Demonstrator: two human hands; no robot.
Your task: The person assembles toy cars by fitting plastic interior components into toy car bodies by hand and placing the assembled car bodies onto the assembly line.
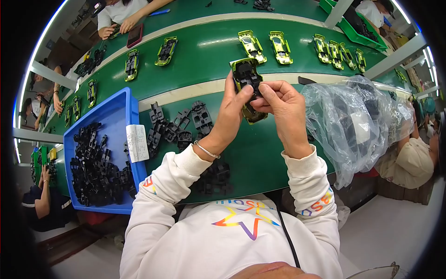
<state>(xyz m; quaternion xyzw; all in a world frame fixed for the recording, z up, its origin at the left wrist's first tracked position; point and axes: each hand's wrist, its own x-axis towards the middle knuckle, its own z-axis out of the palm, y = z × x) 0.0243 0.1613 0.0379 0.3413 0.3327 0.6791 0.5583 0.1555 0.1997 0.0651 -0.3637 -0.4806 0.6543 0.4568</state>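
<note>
Between my hands, above the near edge of the green belt, is a toy car body (245,73) with a yellow-green shell and a black inner part facing up. My left hand (233,104) grips its left side, the thumb lying on the black part. With thumb and fingertips, my right hand (283,104) pinches at the lower right of the car body, pressing on the black insert. The fingers partly hide the middle of it. Loose black plastic parts (201,117) lie on the table left of my hands, and more black parts (213,179) sit under my left forearm.
At the left stands a blue bin (134,109) heaped with black parts. A clear plastic bag (341,135) lies to the right. Several yellow-green car bodies (280,48) rest along the belt (204,51). Across it, a person's hands (125,25) work near a phone (134,36). A green bin (367,37) stands far right.
</note>
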